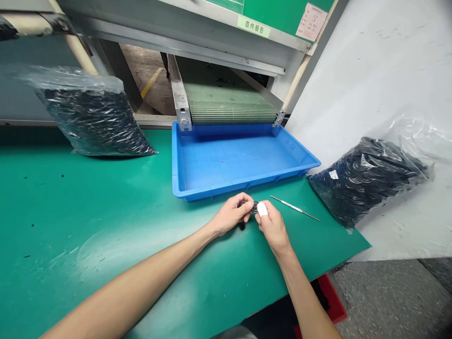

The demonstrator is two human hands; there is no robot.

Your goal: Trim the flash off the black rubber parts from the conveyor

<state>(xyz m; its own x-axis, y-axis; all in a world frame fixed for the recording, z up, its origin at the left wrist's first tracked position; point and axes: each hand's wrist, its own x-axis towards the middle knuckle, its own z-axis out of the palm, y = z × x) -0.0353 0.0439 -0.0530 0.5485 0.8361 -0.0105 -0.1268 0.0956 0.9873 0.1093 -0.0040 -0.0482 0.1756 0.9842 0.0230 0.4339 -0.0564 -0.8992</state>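
We find the left hand (231, 214) closed, its fingers pinching a small black ring (254, 207) above the green bench mat (70, 221). The right hand (273, 228) also grips the ring, with a white-capped fingertip (262, 209) against it. A steel pick (294, 208) lies just right of both hands, and the front rim of a blue plastic tray (243, 182) sits just beyond them, with open mat to the left.

Bare forearms (141, 273); white finger cot (262, 209) on right hand (273, 230).
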